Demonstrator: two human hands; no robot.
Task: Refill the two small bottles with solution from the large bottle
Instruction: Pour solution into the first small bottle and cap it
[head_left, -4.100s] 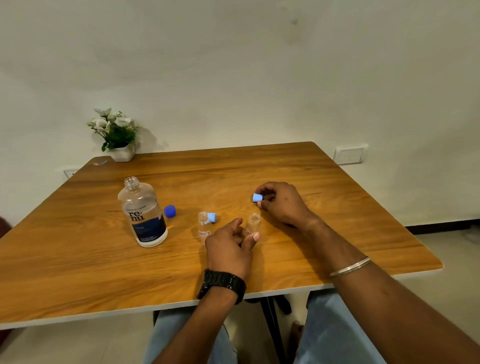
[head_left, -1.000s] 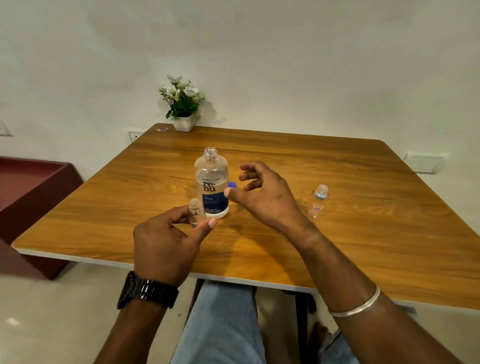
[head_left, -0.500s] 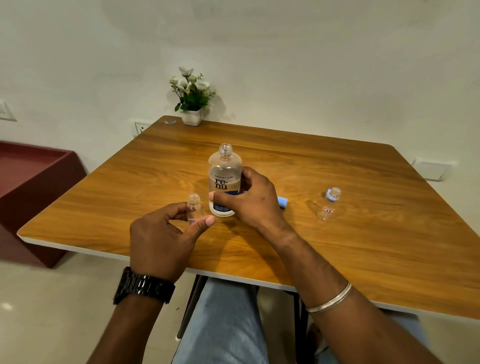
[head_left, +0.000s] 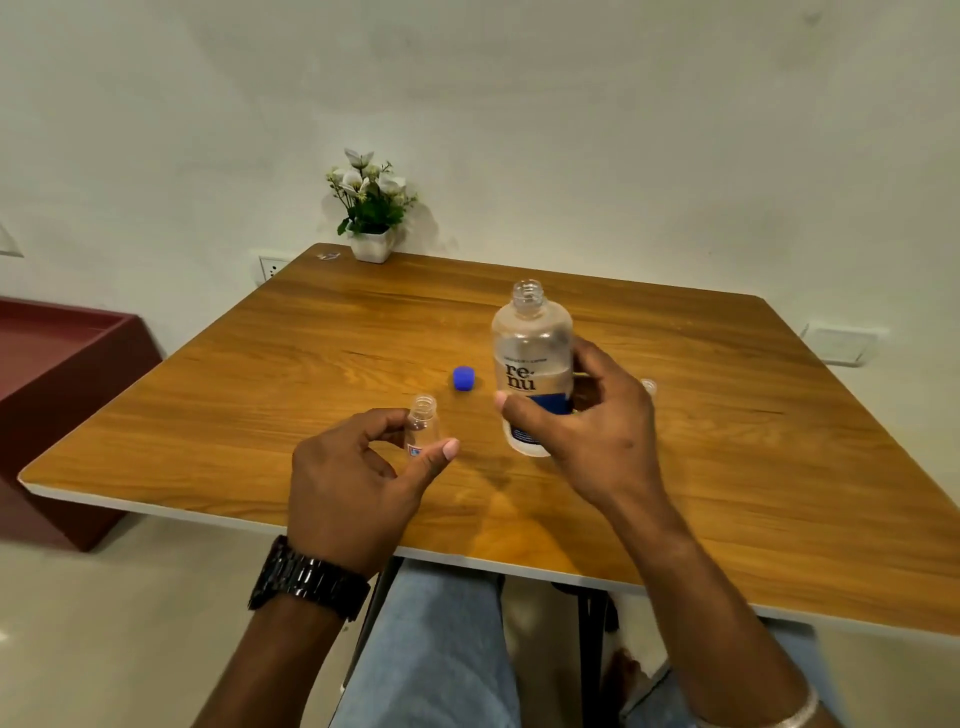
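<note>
Clear large bottle (head_left: 531, 358) in right hand (head_left: 597, 431), small bottle (head_left: 422, 426) in left hand (head_left: 353, 478).

Plain domestic room, likely a home. Wooden table (head_left: 675, 467) against a bare white wall (head_left: 519, 104); small potted plant (head_left: 371, 208) at the table's far edge beyond the hands. Wall socket (head_left: 271, 267) far left of the hands, dark red furniture (head_left: 62, 374) below it.

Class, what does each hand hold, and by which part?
Left hand pinches the small open bottle by its body; right hand grips the large bottle around its lower body.
</note>
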